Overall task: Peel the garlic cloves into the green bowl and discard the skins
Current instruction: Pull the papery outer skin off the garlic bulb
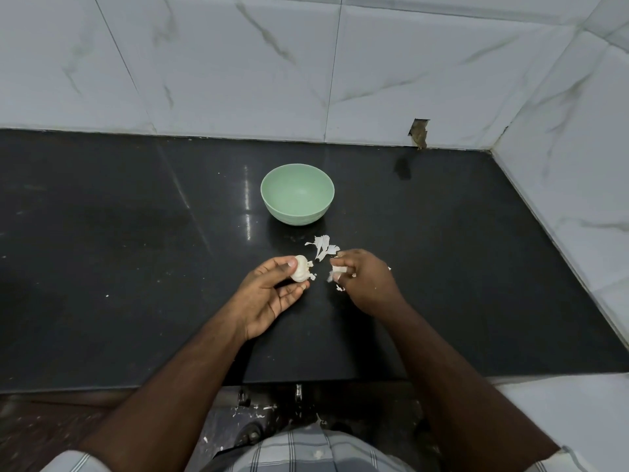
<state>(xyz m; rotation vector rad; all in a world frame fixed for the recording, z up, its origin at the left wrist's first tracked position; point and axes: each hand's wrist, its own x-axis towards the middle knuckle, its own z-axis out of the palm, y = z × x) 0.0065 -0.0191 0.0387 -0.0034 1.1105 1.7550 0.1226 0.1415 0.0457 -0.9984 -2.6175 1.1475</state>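
A pale green bowl stands on the black counter, and its inside looks bare. In front of it my left hand holds a white garlic bulb between thumb and fingertips, papery skin hanging off its right side. My right hand, a little to the right, pinches a torn strip of garlic skin. More loose skins lie on the counter between the bowl and my hands.
The black counter runs wide to the left and right. White marble-look wall tiles close off the back and the right side. A chipped hole shows at the wall's base. The counter's front edge lies just below my forearms.
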